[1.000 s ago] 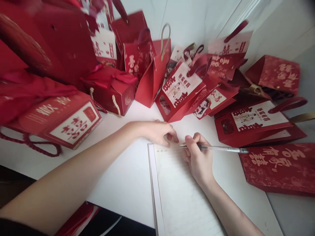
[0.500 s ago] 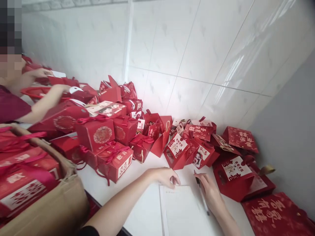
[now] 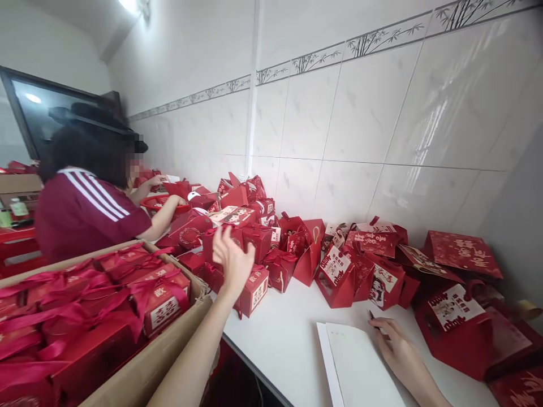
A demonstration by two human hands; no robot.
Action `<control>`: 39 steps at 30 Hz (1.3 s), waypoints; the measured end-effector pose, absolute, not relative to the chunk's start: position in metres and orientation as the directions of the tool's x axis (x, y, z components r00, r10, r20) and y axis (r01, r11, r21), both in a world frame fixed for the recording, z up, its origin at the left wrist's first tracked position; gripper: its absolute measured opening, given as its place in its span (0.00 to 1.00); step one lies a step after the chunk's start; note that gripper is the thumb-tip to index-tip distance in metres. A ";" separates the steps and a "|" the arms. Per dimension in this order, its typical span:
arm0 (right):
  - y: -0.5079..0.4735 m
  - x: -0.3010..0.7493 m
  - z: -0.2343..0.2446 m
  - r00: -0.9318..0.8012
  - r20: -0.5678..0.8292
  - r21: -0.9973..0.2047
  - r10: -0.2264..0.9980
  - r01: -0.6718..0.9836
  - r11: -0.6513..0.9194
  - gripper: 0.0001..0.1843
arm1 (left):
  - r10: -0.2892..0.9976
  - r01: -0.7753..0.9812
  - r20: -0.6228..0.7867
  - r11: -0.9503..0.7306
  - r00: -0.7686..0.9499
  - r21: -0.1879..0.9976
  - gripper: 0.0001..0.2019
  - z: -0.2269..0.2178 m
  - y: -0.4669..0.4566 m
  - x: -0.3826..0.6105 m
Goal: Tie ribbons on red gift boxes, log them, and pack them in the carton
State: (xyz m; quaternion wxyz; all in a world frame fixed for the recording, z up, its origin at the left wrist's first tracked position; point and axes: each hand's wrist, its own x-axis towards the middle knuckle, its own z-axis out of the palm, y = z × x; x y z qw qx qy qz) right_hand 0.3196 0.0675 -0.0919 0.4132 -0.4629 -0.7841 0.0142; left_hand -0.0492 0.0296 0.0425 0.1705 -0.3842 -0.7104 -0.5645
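My left hand (image 3: 233, 254) is raised in front of the pile of red gift boxes, fingers spread and nothing in it. Behind it stands a red gift box (image 3: 255, 291) with a white character label, partly covered by my wrist. On the right, my right hand (image 3: 394, 345) holds a pen (image 3: 372, 316), its dark end showing past the fingers; most of the pen is hidden. An open notebook (image 3: 360, 356) lies on the white table (image 3: 288, 333), just left of my right hand. Its page has a few faint marks near the top.
A cardboard carton (image 3: 169, 333) full of ribbon-tied red boxes stands at the left. Beyond it a person in a maroon shirt (image 3: 91, 212) reaches to a red basket (image 3: 159, 202). More red gift boxes (image 3: 335, 277) line the tiled wall (image 3: 322, 124).
My left hand has lifted off the notebook's top edge and moved left and up, fingers opening. My right hand keeps the pen by the notebook. The view has tilted up and turned left.
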 end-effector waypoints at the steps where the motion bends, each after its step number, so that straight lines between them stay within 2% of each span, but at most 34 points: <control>1: 0.066 0.319 -0.091 -0.227 0.630 -0.415 0.743 0.710 0.569 0.14 | 0.302 0.647 0.596 0.101 -0.744 0.756 0.33 0.046 0.026 -0.059; 4: 0.063 0.317 -0.088 -0.234 0.603 -0.437 0.762 0.703 0.562 0.15 | 0.267 0.362 0.316 0.141 -0.910 0.922 0.37 0.049 0.018 -0.080; 6: 0.061 0.316 -0.087 -0.246 0.595 -0.439 0.765 0.698 0.565 0.15 | 0.296 0.296 0.243 0.148 -0.924 0.944 0.38 0.050 0.018 -0.086; 16: 0.047 0.306 -0.080 -0.247 0.586 -0.454 0.772 0.689 0.565 0.15 | 0.372 0.208 0.133 0.171 -0.919 0.963 0.44 0.054 0.027 -0.092; 18: 0.046 0.304 -0.079 -0.235 0.586 -0.464 0.776 0.687 0.559 0.15 | 0.383 0.228 0.148 0.172 -0.912 0.958 0.45 0.055 0.023 -0.089; 21: 0.045 0.302 -0.079 -0.240 0.580 -0.476 0.778 0.675 0.563 0.15 | 0.401 0.319 0.241 0.138 -0.884 0.938 0.45 0.055 0.008 -0.077; 23: 0.045 0.302 -0.080 -0.250 0.576 -0.477 0.778 0.670 0.569 0.15 | 0.411 0.440 0.384 0.047 -0.826 0.897 0.44 0.051 -0.006 -0.063; 25: 0.045 0.302 -0.081 -0.251 0.578 -0.475 0.777 0.671 0.570 0.15 | 0.429 0.556 0.547 -0.118 -0.719 0.823 0.44 0.042 -0.024 -0.047; 28: 0.044 0.302 -0.080 -0.249 0.583 -0.471 0.773 0.672 0.572 0.15 | 0.558 0.550 0.639 -0.348 -0.529 0.759 0.44 0.016 -0.050 -0.024; 30: 0.043 0.303 -0.079 -0.253 0.584 -0.467 0.771 0.672 0.575 0.15 | 0.736 0.474 0.588 -0.407 -0.336 0.780 0.45 -0.003 -0.064 -0.016; 32: 0.042 0.303 -0.078 -0.256 0.580 -0.466 0.774 0.675 0.572 0.15 | 0.889 0.385 0.453 -0.396 -0.068 0.834 0.45 -0.020 -0.072 -0.014; 34: 0.041 0.303 -0.077 -0.258 0.569 -0.466 0.781 0.681 0.565 0.15 | 0.949 0.267 0.278 -0.310 0.149 0.913 0.41 -0.033 -0.072 -0.018; 36: 0.040 0.301 -0.076 -0.255 0.556 -0.475 0.791 0.684 0.554 0.15 | 0.972 0.165 0.151 -0.182 0.181 0.969 0.32 -0.043 -0.064 -0.024; 39: 0.037 0.297 -0.073 -0.253 0.528 -0.510 0.810 0.669 0.541 0.14 | 0.995 0.120 0.095 -0.090 -0.037 0.989 0.20 -0.054 -0.047 -0.029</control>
